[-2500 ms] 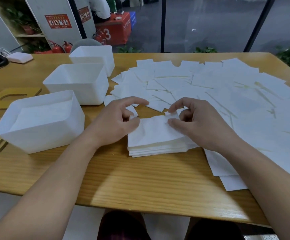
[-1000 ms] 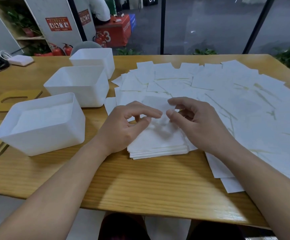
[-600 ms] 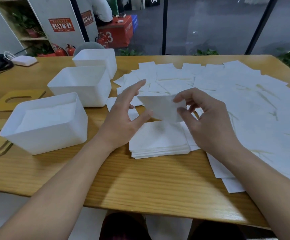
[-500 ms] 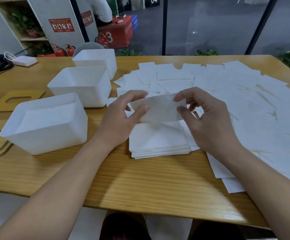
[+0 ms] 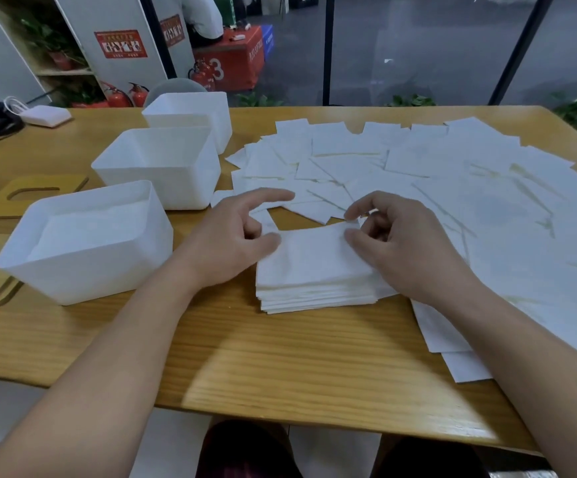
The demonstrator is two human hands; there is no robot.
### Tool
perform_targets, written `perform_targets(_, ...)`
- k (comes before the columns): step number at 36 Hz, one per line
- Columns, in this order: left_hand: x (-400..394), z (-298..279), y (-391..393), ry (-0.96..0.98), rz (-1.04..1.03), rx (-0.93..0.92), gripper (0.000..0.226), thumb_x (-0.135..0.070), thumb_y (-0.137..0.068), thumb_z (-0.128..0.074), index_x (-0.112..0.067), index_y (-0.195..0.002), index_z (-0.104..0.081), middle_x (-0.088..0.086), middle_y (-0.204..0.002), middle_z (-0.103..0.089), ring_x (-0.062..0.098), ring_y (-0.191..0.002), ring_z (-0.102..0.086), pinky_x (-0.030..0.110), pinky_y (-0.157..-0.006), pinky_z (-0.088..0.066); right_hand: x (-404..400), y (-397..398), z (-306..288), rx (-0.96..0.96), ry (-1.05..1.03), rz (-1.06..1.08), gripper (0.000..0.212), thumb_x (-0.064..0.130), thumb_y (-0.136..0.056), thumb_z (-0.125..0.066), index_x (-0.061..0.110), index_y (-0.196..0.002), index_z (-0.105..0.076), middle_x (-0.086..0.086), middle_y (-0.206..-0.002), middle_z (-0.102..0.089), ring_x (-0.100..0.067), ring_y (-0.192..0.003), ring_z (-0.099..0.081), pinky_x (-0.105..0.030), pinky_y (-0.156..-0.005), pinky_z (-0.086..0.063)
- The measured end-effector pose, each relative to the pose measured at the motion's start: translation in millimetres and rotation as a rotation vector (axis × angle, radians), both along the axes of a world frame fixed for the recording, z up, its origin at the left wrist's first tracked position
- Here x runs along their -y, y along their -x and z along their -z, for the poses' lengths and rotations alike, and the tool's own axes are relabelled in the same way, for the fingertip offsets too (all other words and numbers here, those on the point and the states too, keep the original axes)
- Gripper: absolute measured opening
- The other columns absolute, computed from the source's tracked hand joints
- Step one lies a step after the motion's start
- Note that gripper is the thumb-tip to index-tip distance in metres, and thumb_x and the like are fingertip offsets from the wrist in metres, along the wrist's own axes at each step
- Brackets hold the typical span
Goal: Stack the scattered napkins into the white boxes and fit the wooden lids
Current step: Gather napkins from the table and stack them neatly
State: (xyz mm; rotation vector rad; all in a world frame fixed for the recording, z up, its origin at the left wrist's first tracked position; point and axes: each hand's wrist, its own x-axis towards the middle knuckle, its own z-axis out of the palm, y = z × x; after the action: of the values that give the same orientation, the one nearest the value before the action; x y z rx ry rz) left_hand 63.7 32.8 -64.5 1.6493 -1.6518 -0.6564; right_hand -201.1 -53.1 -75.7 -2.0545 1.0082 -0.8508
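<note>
**Napkin pile at frame centre, both hands on its top sheet**

Wooden table (image 5: 280, 357) fills most of the frame, with dark glass panels and potted plants behind it along the top. At centre sits a neat stack of napkins (image 5: 314, 284), its edges squared toward the viewer. The left hand (image 5: 235, 243) rests at the stack's left edge: the thumb presses on the top sheet, the forefinger stretches out loosely above the table, and the other fingers are curled in; nothing is gripped. The right hand (image 5: 401, 250) is at the stack's right side, its forefinger and thumb pinching the top napkin's upper right corner, the remaining fingers curled.

Loose napkins (image 5: 418, 174) lie overlapping across the upper centre and whole right side of the frame, some reaching the near table edge at lower right.

Three white boxes stand in a diagonal row at left. The nearest box (image 5: 83, 246), at middle left, holds a layer of napkins. The middle box (image 5: 159, 167) is just beyond it, and the far box (image 5: 190, 115) is behind that; their contents cannot be made out. Wooden lids (image 5: 28, 198) with a slot cut-out lie flat at the left edge, partly hidden behind the nearest box. A white charger (image 5: 42, 115) lies at upper left.
</note>
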Motion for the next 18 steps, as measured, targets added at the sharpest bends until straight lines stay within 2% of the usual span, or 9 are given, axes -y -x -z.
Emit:
perform_targets(3, 2, 0, -2, -0.078, 0.047, 0.060, 0.058, -0.015, -0.099, -0.071, -0.049, -0.144, -0.058, 0.000, -0.055, -0.054, 0.010, -0.054, -0.050, 0.015, -0.064, -0.042, 0, 0, 2, -0.084, -0.023, -0.015, 0.014, 0.020, -0.096, -0.073, 0.031, -0.104, -0.070, 0.007, -0.068, -0.068, -0.006, -0.057, -0.058, -0.020, -0.056, -0.047)
perform_targets(5, 3, 1, -4, -0.088, 0.048, 0.073, 0.050, -0.017, -0.098, -0.073, -0.047, -0.137, -0.064, -0.001, -0.055, -0.049, 0.012, -0.053, -0.045, 0.011, -0.066, -0.041, 0, 1, 3, -0.134, -0.059, -0.032, 0.016, 0.021, -0.095, -0.074, 0.032, -0.104, -0.070, 0.007, -0.070, -0.069, -0.006, -0.059, -0.060, -0.026, -0.058, -0.051)
perform_targets(8, 5, 4, -8, -0.024, -0.027, 0.082, 0.026, -0.021, -0.098, -0.075, -0.039, -0.117, -0.075, -0.004, -0.053, -0.044, 0.011, -0.051, -0.040, 0.022, -0.080, -0.050, 1, 2, 5, -0.186, -0.011, -0.005, 0.017, 0.028, -0.092, -0.079, 0.035, -0.104, -0.069, 0.009, -0.075, -0.069, -0.006, -0.067, -0.062, -0.028, -0.063, -0.052)
perform_targets(10, 8, 7, -11, 0.069, -0.115, 0.115, 0.016, -0.020, -0.097, -0.076, -0.035, -0.102, -0.080, -0.005, -0.054, -0.048, 0.009, -0.053, -0.044, 0.027, -0.076, -0.049, 2, 2, 5, -0.174, 0.024, 0.028, 0.019, 0.034, -0.091, -0.081, 0.037, -0.105, -0.068, 0.008, -0.077, -0.067, -0.005, -0.068, -0.060, -0.028, -0.064, -0.052)
perform_targets(12, 11, 10, -14, 0.135, -0.179, 0.156, 0.011, -0.024, -0.096, -0.078, -0.036, -0.096, -0.080, -0.007, -0.062, -0.059, 0.008, -0.059, -0.051, 0.026, -0.071, -0.046, 3, 3, 3, -0.159, 0.060, 0.058, 0.019, 0.040, -0.090, -0.081, 0.037, -0.104, -0.069, 0.008, -0.079, -0.065, -0.005, -0.068, -0.058, -0.029, -0.065, -0.051)
perform_targets(14, 13, 14, -16, 0.133, -0.207, 0.197, 0.006, -0.037, -0.094, -0.081, -0.039, -0.099, -0.080, -0.013, -0.078, -0.068, 0.008, -0.069, -0.056, 0.029, -0.071, -0.051, 4, 4, 2, -0.144, 0.072, 0.064, 0.017, 0.043, -0.091, -0.081, 0.037, -0.102, -0.070, 0.009, -0.080, -0.064, -0.006, -0.069, -0.057, -0.028, -0.066, -0.051)
perform_targets(18, 14, 20, -19, 0.071, -0.213, 0.289, 0.020, -0.053, -0.088, -0.085, -0.039, -0.102, -0.078, -0.019, -0.099, -0.070, 0.006, -0.088, -0.062, 0.029, -0.079, -0.052, 1, 2, 4, -0.147, 0.070, 0.035, 0.010, 0.042, -0.092, -0.079, 0.035, -0.096, -0.072, 0.011, -0.085, -0.066, -0.005, -0.072, -0.058, -0.020, -0.063, -0.046)
